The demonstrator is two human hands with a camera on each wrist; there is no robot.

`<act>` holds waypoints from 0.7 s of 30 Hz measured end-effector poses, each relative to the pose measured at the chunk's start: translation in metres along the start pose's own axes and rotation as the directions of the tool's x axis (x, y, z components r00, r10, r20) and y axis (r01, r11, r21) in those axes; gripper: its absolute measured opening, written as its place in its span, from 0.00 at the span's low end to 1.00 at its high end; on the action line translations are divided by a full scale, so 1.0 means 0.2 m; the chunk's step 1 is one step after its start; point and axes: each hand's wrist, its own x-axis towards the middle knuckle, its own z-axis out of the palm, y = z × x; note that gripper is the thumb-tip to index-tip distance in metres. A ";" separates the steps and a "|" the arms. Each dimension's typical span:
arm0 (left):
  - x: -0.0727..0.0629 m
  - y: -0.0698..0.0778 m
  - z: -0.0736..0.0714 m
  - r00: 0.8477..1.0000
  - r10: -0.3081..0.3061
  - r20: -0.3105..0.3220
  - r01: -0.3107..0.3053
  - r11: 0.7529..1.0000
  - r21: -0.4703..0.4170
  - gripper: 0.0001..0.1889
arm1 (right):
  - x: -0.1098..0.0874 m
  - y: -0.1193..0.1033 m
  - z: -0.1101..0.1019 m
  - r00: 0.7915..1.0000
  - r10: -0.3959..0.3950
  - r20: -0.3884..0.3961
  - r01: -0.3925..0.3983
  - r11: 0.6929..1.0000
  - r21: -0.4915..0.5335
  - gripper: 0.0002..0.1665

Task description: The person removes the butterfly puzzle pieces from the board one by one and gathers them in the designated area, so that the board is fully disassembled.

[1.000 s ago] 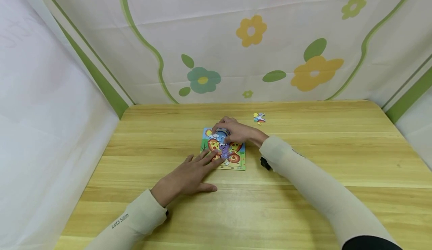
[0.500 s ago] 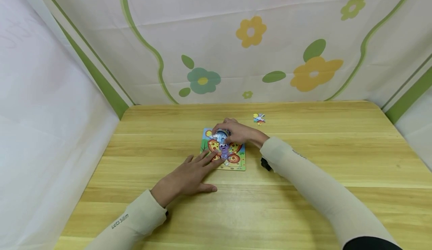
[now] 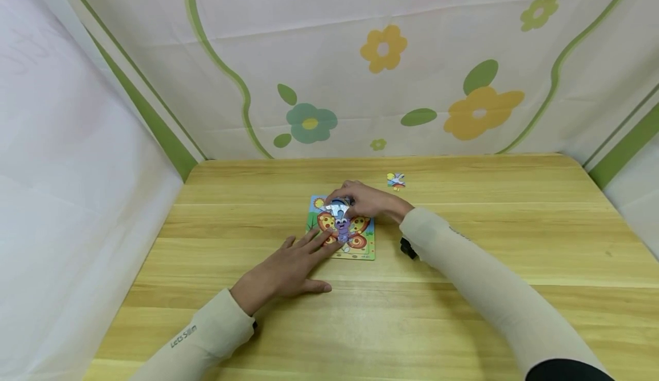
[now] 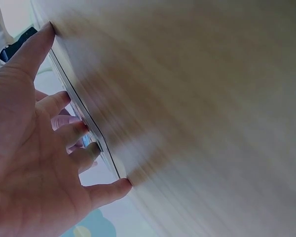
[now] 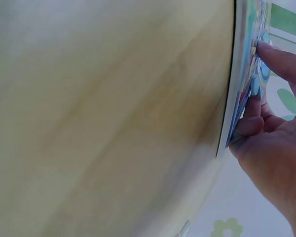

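A square jigsaw board [image 3: 368, 250] with a butterfly picture lies on the table in the head view. My left hand [image 3: 288, 268] rests with spread fingers on its lower left part, thumb on the table. In the left wrist view, fingertips [image 4: 91, 149] press along the board's edge. My right hand [image 3: 366, 199] is over the board's top and pinches a blue puzzle piece [image 3: 338, 210] between thumb and fingers. The right wrist view shows this piece [image 5: 264, 66] tilted up off the board's surface; the hand partly hides it.
A loose puzzle piece [image 3: 396, 181] lies on the wooden table [image 3: 489, 221] behind and to the right of the board. A flower-printed cloth wall [image 3: 340, 66] stands along the table's back edge, and a white cloth [image 3: 77, 169] hangs at the left.
The blue piece has tilted in my right hand and now catches a bright glare. My right hand has shifted very slightly to the right; the left hand stays in place.
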 end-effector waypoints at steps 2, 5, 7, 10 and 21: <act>0.00 0.00 0.00 1.000 -0.003 0.004 0.003 1.000 0.002 0.45 | 0.00 0.00 0.00 1.000 0.003 0.000 -0.003 1.000 -0.002 0.31; 0.00 0.00 0.00 1.000 -0.008 0.011 0.008 1.000 0.002 0.45 | 0.01 0.01 0.00 1.000 0.005 0.001 -0.005 1.000 -0.003 0.32; 0.00 0.00 0.00 1.000 -0.009 0.013 0.009 1.000 0.004 0.45 | 0.01 0.01 0.00 1.000 0.007 0.002 -0.007 1.000 -0.005 0.32; 0.00 0.00 0.00 1.000 -0.008 0.013 0.008 1.000 0.008 0.45 | 0.01 0.01 0.00 1.000 0.009 0.006 -0.009 1.000 -0.002 0.32; 0.00 0.00 0.00 1.000 -0.001 0.007 0.001 1.000 0.004 0.45 | 0.00 0.02 0.00 1.000 -0.015 0.004 0.015 1.000 -0.006 0.32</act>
